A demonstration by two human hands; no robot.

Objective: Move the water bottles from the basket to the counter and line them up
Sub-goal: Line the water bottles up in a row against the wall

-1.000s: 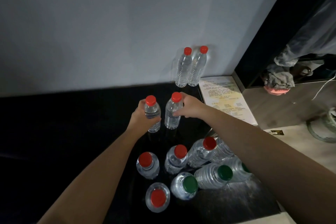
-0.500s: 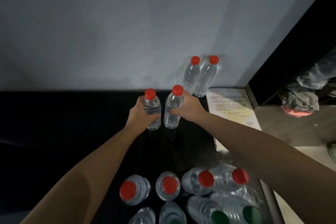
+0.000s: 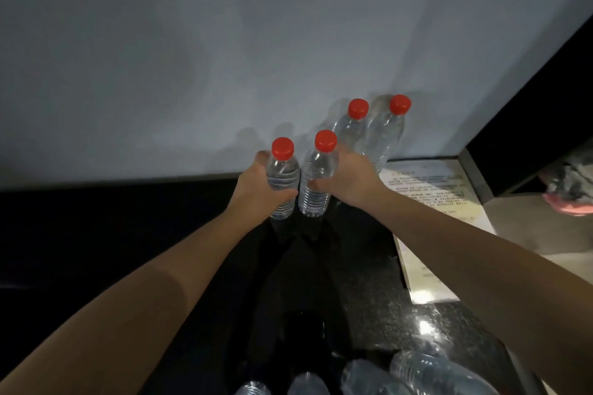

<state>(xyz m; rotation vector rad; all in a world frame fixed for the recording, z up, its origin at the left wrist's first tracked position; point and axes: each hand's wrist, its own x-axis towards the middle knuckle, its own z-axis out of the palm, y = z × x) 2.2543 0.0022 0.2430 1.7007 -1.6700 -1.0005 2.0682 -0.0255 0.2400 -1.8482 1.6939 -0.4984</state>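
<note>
My left hand (image 3: 256, 191) grips a clear red-capped water bottle (image 3: 283, 171), held upright over the dark counter (image 3: 359, 266). My right hand (image 3: 348, 181) grips a second red-capped bottle (image 3: 317, 176) right beside it. Just behind, two more red-capped bottles (image 3: 351, 128) (image 3: 390, 131) stand side by side against the wall. Several other bottles (image 3: 426, 372) lie at the bottom edge of the view; the basket itself cannot be made out.
A grey wall (image 3: 224, 58) rises directly behind the counter. A printed sheet (image 3: 430, 202) lies on the counter to the right. Farther right, a dark opening holds crumpled cloth (image 3: 568, 183).
Both hands have carried their bottles farther toward the wall, close to the two standing bottles. The view has tilted up, so the remaining bottles have slid to the bottom edge.
</note>
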